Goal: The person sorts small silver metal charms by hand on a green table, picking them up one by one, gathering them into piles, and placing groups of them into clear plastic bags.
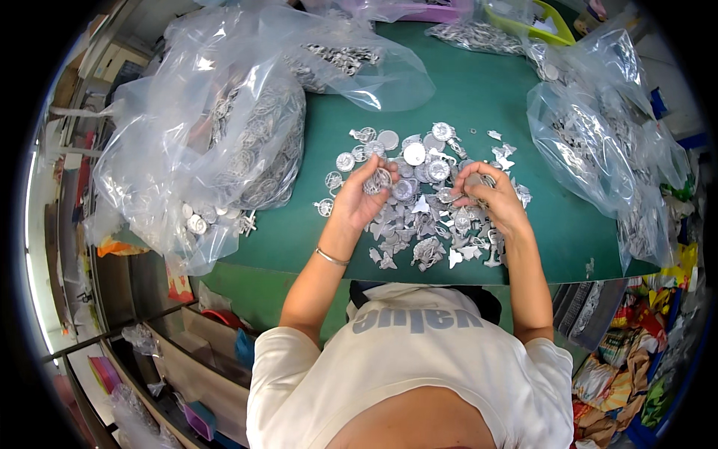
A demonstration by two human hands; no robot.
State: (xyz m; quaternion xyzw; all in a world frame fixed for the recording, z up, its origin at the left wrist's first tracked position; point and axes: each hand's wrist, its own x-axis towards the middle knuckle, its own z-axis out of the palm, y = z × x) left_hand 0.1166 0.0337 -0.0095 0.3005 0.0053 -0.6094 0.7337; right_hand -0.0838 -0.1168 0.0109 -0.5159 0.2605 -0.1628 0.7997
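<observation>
A loose heap of grey metal pieces lies on the green table in front of me, round medallions toward the back and small irregular shapes toward the front. My left hand, with a bangle on its wrist, is closed on a round openwork metal charm at the heap's left side. Over the right side, my right hand has curled fingers around a small grey metal piece, whose exact shape is partly hidden. A few round charms lie apart at the left of the heap.
Large clear plastic bags full of metal pieces stand at the left, and another bag lies at the right. A yellow-green tray sits at the back. Below the table are drawers at left and colourful packages at right.
</observation>
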